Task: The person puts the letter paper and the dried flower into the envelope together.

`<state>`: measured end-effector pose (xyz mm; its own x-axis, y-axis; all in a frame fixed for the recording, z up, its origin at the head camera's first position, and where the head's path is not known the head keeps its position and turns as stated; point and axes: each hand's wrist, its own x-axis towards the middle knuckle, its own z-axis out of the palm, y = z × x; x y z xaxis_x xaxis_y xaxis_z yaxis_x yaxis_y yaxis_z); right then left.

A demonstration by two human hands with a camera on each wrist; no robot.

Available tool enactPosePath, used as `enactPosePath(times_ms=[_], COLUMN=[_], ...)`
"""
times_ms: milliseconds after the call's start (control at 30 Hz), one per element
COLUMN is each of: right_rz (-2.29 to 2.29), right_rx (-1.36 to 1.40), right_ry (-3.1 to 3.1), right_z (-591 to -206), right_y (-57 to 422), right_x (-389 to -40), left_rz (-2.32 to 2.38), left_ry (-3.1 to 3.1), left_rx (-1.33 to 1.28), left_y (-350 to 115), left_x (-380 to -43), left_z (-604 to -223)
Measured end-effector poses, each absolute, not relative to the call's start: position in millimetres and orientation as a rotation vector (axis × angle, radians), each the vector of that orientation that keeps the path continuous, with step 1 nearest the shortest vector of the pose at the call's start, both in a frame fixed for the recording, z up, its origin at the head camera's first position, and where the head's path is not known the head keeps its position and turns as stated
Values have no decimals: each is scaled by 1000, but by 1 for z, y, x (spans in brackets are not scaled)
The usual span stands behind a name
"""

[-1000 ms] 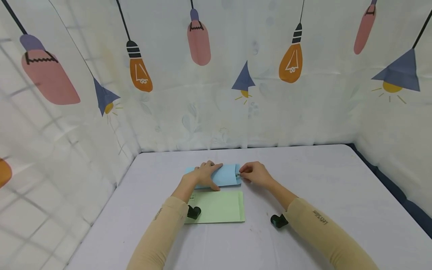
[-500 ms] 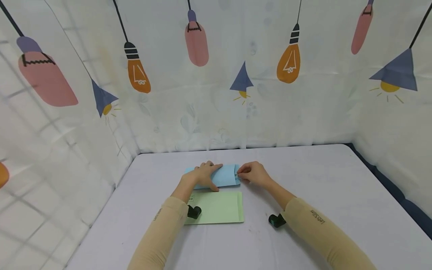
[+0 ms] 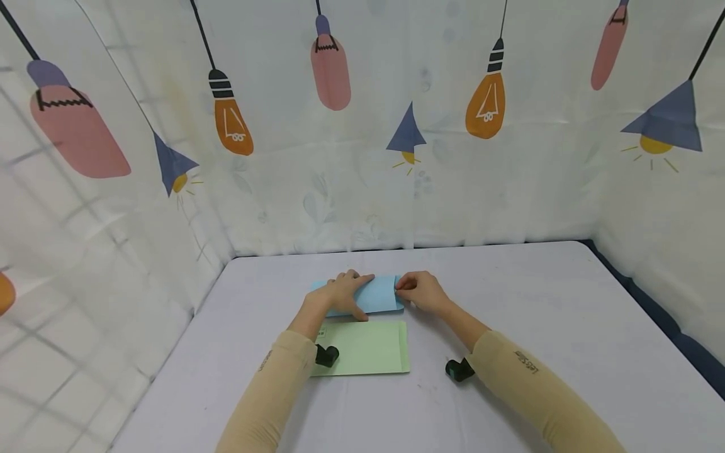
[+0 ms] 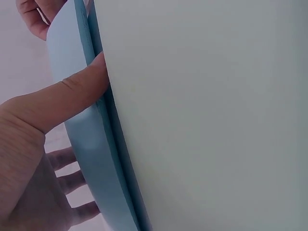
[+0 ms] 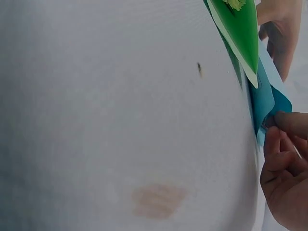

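A light blue envelope (image 3: 381,294) lies on the table with its mouth to the right. My left hand (image 3: 342,292) rests across it with spread fingers. In the left wrist view the thumb (image 4: 72,98) presses along its near edge, and the other fingers reach past the far edge. At the mouth, my right hand (image 3: 421,290) pinches a small dark patterned slip (image 5: 267,122) between thumb and fingertips. Most of that slip is hidden by the fingers and the envelope. A pale green envelope (image 3: 368,352) lies just in front of the blue one, under the left wrist.
White cloth covers the table (image 3: 498,302), with faint stains near its middle. A printed curtain (image 3: 351,207) hangs behind and along both sides. Black wrist cameras (image 3: 459,370) hang under the sleeves.
My right hand has moved slightly left, closer against the blue envelope's mouth. Less of the slip shows outside the mouth than before. The left hand has stayed in place.
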<state>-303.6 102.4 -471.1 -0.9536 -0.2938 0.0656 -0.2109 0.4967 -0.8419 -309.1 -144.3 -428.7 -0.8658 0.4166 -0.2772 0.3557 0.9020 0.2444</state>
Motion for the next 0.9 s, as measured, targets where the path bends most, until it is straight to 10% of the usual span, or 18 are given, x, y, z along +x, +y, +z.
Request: enactPosePath(times_ms=[900], right_rz=[-1534], right_rx=[-304], right_ry=[2529], right_z=[-468], right_y=[110], right_x=[-298], left_rz=[286], left_ry=[2735], left_rx=[601], left_y=[-148], left_x=[-309], left_z=[-435])
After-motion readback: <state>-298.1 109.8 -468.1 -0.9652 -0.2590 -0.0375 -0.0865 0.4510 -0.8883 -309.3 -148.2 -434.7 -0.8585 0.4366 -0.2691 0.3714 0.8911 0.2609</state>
